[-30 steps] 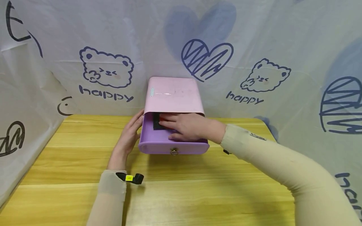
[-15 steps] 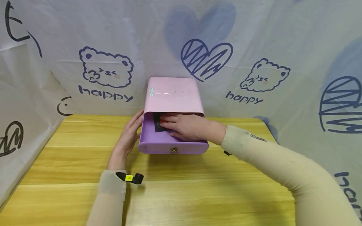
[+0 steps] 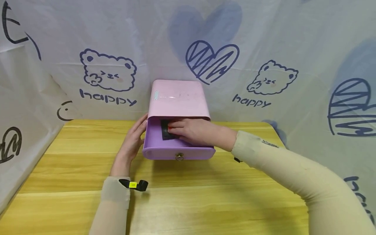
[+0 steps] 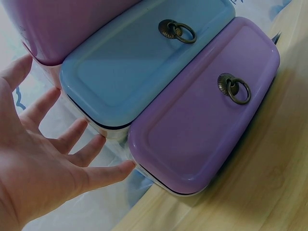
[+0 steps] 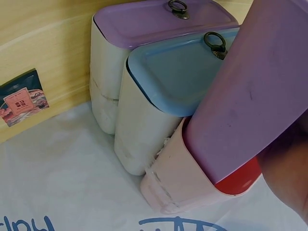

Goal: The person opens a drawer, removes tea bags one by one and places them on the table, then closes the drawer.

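A pink cabinet (image 3: 179, 98) stands against the cloth, its purple top drawer (image 3: 152, 138) pulled out. Inside the drawer is a flat black packet (image 3: 165, 133) with a bit of red at my fingertips. My right hand (image 3: 194, 130) reaches in and holds this packet by its right part; the fingers lie over it and the thumb is mostly hidden. My left hand (image 3: 132, 140) rests against the cabinet's left side. In the left wrist view its fingers are spread, tips at the side edges of the blue drawer (image 4: 120, 67) and the lower purple drawer (image 4: 192, 125).
Another dark packet with a pink label (image 5: 20, 102) lies on the wooden table (image 3: 220, 195) beside the cabinet, seen in the right wrist view. White printed cloth (image 3: 164, 39) hangs behind the table. Ring handles (image 3: 180, 157) stick out from the drawer fronts.
My right hand has drawn the black packet slightly toward the drawer front, and more of it shows. Its thumb has moved in under the fingers. The left hand has stayed against the cabinet.
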Demonstrator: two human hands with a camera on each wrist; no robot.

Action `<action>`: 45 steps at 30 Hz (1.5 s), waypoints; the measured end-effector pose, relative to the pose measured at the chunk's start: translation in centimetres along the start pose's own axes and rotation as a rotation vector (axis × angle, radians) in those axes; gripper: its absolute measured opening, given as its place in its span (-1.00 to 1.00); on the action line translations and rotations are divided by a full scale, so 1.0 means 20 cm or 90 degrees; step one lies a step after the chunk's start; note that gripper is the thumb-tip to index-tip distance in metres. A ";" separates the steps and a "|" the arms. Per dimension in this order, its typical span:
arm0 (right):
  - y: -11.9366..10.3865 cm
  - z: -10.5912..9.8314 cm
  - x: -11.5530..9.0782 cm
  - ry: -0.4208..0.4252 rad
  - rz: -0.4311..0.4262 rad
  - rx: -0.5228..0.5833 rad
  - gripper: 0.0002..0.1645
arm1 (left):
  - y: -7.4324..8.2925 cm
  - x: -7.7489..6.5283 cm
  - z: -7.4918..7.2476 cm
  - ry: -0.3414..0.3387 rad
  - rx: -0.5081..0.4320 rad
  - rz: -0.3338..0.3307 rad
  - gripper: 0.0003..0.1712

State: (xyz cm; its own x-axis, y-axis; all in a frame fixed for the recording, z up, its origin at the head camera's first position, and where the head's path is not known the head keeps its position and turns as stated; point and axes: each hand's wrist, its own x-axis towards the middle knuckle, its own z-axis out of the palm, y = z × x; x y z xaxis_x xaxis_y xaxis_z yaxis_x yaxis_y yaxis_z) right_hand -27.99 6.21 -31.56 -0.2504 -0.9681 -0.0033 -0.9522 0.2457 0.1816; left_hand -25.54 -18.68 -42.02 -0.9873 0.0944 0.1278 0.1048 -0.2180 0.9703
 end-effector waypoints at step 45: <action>-0.02 -0.04 -0.08 0.088 0.033 -0.005 -0.56 | 0.00 0.00 0.00 -0.002 0.005 0.000 -0.43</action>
State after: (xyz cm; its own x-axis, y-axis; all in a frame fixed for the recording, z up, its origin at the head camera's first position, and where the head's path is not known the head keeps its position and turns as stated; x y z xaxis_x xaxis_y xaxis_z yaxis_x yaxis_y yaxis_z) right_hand -27.05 7.55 -30.88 -0.2717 -0.9520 0.1412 -0.9374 0.2950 0.1853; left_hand -25.51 -18.67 -42.04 -0.9869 0.0973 0.1285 0.1058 -0.2105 0.9719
